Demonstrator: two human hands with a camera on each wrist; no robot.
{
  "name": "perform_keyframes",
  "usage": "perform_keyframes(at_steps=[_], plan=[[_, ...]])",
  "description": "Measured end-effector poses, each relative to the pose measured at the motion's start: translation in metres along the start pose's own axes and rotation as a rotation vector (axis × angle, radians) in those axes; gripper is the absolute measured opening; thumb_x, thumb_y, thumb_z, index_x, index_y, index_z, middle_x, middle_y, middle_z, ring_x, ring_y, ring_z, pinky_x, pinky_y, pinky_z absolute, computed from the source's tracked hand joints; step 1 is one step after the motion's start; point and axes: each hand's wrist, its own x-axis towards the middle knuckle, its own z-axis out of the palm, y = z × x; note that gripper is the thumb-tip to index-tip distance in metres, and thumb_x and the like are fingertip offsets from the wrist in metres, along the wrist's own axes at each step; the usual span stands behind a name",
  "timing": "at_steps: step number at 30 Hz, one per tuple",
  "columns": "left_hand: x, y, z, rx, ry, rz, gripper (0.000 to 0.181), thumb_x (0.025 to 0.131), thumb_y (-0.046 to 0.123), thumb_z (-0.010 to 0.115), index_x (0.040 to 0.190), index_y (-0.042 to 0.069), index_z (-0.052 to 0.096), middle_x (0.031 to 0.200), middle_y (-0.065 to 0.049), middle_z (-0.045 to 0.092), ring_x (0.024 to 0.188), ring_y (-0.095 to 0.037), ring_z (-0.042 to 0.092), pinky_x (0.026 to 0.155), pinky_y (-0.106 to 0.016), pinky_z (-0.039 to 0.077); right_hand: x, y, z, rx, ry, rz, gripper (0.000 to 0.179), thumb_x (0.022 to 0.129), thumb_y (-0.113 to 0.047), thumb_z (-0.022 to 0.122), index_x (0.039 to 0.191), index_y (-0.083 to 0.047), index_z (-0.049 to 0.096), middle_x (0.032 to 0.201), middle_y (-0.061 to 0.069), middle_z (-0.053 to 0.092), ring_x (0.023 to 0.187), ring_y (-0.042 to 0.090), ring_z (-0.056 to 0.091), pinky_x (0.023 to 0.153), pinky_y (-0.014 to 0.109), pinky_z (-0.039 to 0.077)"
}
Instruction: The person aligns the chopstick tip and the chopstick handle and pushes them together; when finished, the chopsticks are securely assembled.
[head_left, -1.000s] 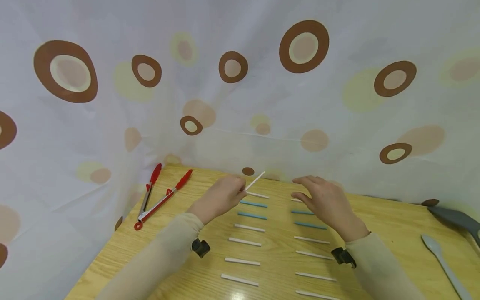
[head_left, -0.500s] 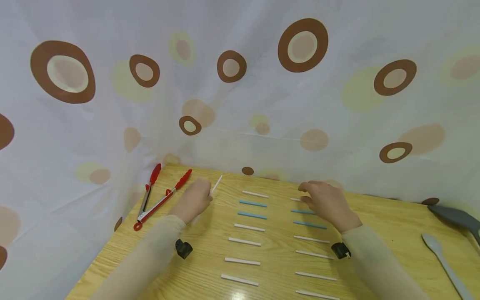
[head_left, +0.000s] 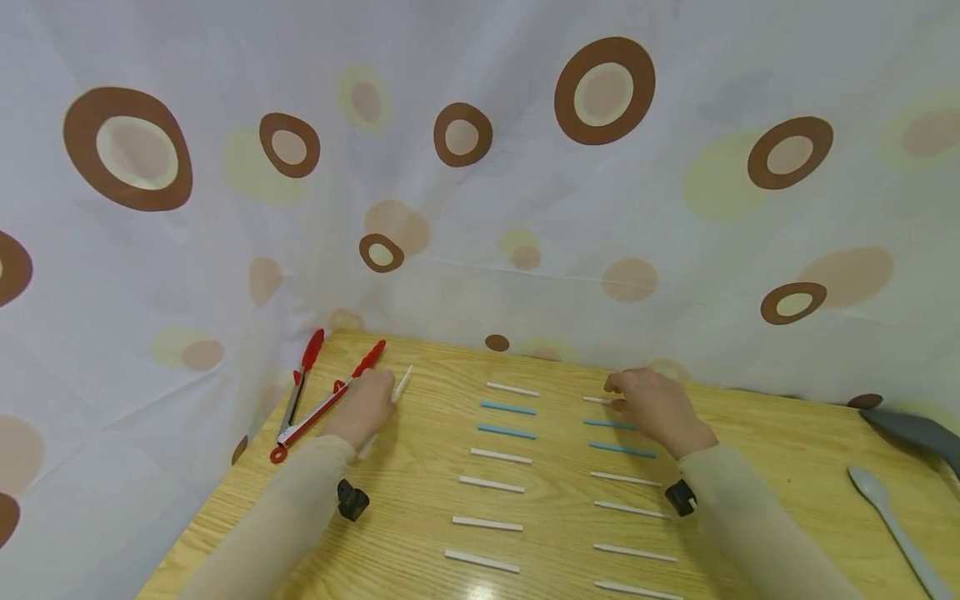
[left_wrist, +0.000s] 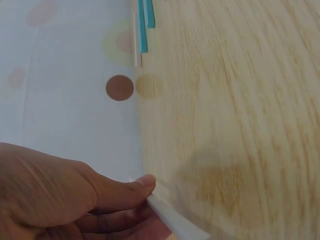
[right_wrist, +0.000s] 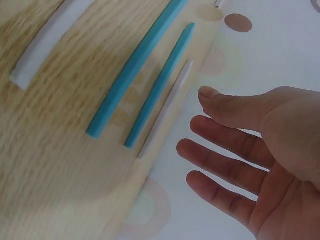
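Toward the left end of a light wood-grain counter (head_left: pixel 547 500), the person's left hand (head_left: pixel 363 408) has a slim white stick (head_left: pixel 402 383) pinched between thumb and fingers, slanting out past both sides of the fist. Right by that hand sits a pair of red-and-silver tongs (head_left: pixel 315 413) spread in a V; can't tell if they're touching. The right hand (head_left: pixel 660 408) isn't holding anything, just loose fingers with gaps between them, nearest the far white stick (right_wrist: pixel 167 107) of the right column. After that one come two light-blue sticks (head_left: pixel 622 450), then four nearer white sticks (head_left: pixel 632 509) running toward the person. Left column's the same deal: a top white stick (head_left: pixel 513 389), a blue pair (head_left: pixel 507 432), then four white ones (head_left: pixel 491 484), all well apart from the pinched one. Off to the right there's a grey spoon (head_left: pixel 892 525) and a dark grey spatula-like utensil (head_left: pixel 911 433). Backdrop's a white sheet (head_left: pixel 525 192) with brown rings.
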Motion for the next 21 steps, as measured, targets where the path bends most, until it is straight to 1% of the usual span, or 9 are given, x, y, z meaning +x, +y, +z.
perform_keyframes(at_steps=[4,8,12,18,21], plan=[[0.003,-0.003,0.002,-0.008,0.005,-0.003,0.017,0.085,-0.005,0.071,0.080,-0.002,0.055,0.071,-0.011,0.051,0.065,-0.025,0.056,0.057,-0.036,0.051,0.000,0.003,0.004,0.006,0.010,-0.007,0.024,0.080,-0.006,0.082,0.102,-0.001,0.072,0.096,0.013,0.071,0.079,0.026,0.069,0.063,0.038,0.056],[0.007,-0.007,0.005,-0.010,0.006,-0.003,0.017,0.084,-0.007,0.070,0.080,-0.001,0.054,0.071,-0.011,0.050,0.065,-0.025,0.056,0.058,-0.037,0.051,0.000,0.005,0.007,0.004,-0.012,0.010,0.019,0.082,-0.006,0.081,0.099,-0.003,0.074,0.095,0.012,0.072,0.078,0.026,0.069,0.063,0.040,0.057],[0.008,-0.011,0.008,0.017,0.015,0.012,0.018,0.084,-0.006,0.071,0.080,-0.001,0.054,0.071,-0.011,0.051,0.067,-0.026,0.057,0.058,-0.038,0.052,0.003,0.007,0.010,0.005,-0.026,0.008,0.012,0.084,-0.006,0.079,0.096,-0.006,0.076,0.092,0.009,0.072,0.077,0.025,0.068,0.065,0.041,0.057],[0.009,-0.013,0.008,0.025,0.017,-0.014,0.019,0.086,-0.003,0.072,0.082,-0.002,0.054,0.074,-0.012,0.052,0.069,-0.028,0.056,0.061,-0.041,0.051,0.005,0.007,0.012,-0.002,-0.044,0.028,0.008,0.086,-0.008,0.077,0.094,-0.008,0.076,0.089,0.006,0.072,0.077,0.026,0.066,0.065,0.042,0.056],[0.009,-0.014,0.009,0.046,0.032,-0.018,0.019,0.085,-0.002,0.073,0.082,-0.003,0.055,0.074,-0.014,0.055,0.069,-0.030,0.059,0.060,-0.042,0.052,0.005,0.007,0.012,-0.012,-0.062,0.044,0.005,0.087,-0.008,0.077,0.092,-0.009,0.075,0.087,0.005,0.071,0.076,0.025,0.065,0.064,0.043,0.056]])
